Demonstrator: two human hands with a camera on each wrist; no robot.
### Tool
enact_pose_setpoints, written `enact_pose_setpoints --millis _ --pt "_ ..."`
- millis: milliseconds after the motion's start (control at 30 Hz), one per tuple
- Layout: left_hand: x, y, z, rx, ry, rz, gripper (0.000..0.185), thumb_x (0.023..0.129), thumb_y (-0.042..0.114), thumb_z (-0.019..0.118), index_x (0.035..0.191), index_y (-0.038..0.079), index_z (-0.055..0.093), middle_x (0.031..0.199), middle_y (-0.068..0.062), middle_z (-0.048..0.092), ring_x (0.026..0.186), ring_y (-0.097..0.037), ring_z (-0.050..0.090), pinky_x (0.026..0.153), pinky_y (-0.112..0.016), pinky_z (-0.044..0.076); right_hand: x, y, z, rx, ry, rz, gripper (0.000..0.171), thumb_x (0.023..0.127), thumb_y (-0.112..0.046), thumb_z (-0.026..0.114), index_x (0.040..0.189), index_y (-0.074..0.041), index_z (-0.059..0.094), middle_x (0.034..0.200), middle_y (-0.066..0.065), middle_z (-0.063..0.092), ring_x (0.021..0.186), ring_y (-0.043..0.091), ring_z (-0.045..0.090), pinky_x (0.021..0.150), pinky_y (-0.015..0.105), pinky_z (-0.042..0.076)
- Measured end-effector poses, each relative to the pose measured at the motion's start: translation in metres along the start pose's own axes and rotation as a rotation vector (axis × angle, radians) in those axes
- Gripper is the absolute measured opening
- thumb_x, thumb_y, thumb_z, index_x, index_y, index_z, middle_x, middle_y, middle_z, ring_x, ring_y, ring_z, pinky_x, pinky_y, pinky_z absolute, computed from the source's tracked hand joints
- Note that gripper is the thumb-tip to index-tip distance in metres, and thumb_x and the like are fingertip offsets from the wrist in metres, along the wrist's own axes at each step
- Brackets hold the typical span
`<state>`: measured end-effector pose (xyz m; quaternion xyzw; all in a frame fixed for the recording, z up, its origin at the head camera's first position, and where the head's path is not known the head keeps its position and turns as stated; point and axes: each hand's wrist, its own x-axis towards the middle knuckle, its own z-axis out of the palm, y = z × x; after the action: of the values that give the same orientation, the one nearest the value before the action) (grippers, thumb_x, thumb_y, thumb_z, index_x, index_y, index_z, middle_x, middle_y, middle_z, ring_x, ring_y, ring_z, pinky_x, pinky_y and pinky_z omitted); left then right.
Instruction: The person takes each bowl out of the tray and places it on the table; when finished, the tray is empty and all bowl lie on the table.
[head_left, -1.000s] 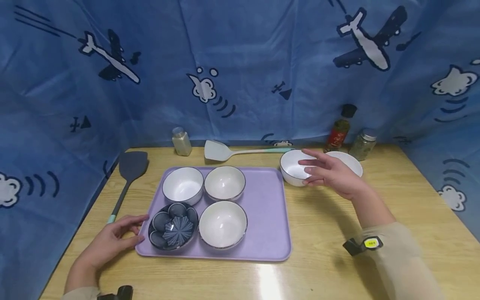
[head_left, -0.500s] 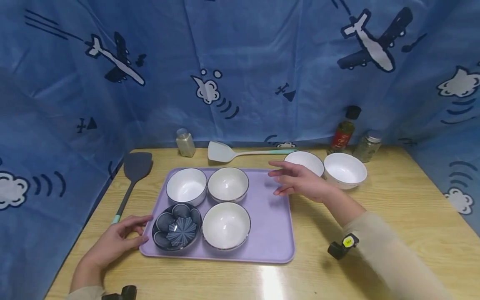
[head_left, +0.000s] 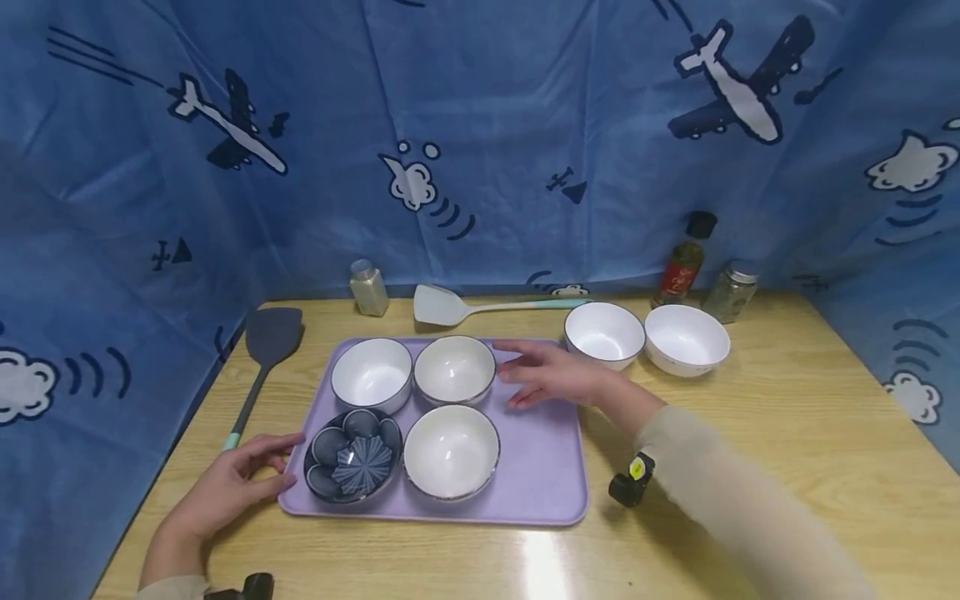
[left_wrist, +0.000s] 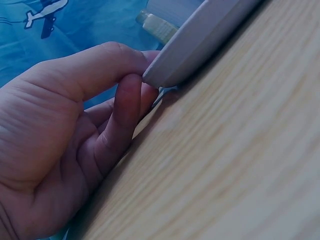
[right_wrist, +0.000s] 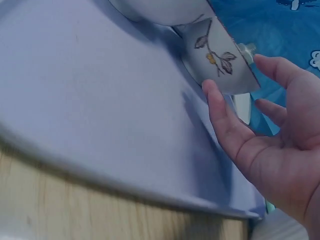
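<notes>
A lilac tray [head_left: 540, 467] holds a white bowl [head_left: 372, 373], a dark blue petal-patterned bowl [head_left: 352, 457] and two cream bowls, one behind [head_left: 454, 368] and one in front [head_left: 452, 450]. My left hand [head_left: 225, 492] pinches the tray's left edge between thumb and fingers, as the left wrist view [left_wrist: 75, 110] shows. Over the tray's back right part, my right hand [head_left: 555, 375] has its fingers spread beside the rear cream bowl. In the right wrist view, the fingertips are close to that bowl's leaf-decorated side [right_wrist: 215, 55]; whether they touch it I cannot tell.
Two white bowls, one nearer [head_left: 604, 333] and one further right [head_left: 686, 340], stand behind the tray's right corner. A pale spatula [head_left: 442, 307], a shaker jar [head_left: 369, 288], a sauce bottle [head_left: 681, 265] and a spice jar [head_left: 731, 290] line the back. A dark spatula [head_left: 273, 337] lies left.
My right hand has moved left from the white bowls across the tray to the rear cream bowl. The left hand stays at the tray's edge.
</notes>
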<state>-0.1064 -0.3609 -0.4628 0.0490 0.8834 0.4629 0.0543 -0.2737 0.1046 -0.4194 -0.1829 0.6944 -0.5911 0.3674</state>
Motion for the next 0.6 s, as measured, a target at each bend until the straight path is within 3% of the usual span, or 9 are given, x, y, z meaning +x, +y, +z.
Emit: enact_pose_setpoints --millis 200,400,600 --pt "0.000 -0.002 0.001 0.026 0.012 -0.022 0.057 0.088 0.025 0.077 0.139 0.009 0.058 0.114 -0.008 0.060 0.099 -0.003 0.058 0.087 -0.007 0.039 0.013 0.002 0.013 0.065 -0.009 -0.011 0.070 0.100 -0.010 0.057 0.159 -0.017 0.022 0.149 0.027 0.040 0.090 0.027 0.071 0.087 0.042 0.057" --pt "-0.001 0.000 0.000 0.044 0.017 -0.050 0.058 0.087 0.028 0.078 0.139 0.010 0.058 0.117 -0.008 0.059 0.099 -0.004 0.058 0.087 -0.006 0.038 0.021 0.006 0.028 0.193 0.025 -0.031 0.072 0.100 -0.004 0.054 0.160 -0.019 0.017 0.141 0.027 0.041 0.087 0.027 0.072 0.084 0.041 0.058" --pt "0.000 -0.001 0.000 0.035 0.016 -0.046 0.058 0.087 0.028 0.077 0.139 0.011 0.058 0.118 -0.008 0.060 0.101 -0.005 0.058 0.088 -0.007 0.038 0.024 0.005 0.038 0.223 0.095 -0.078 0.075 0.098 -0.003 0.054 0.160 -0.023 0.018 0.138 0.029 0.042 0.079 0.023 0.072 0.079 0.038 0.059"
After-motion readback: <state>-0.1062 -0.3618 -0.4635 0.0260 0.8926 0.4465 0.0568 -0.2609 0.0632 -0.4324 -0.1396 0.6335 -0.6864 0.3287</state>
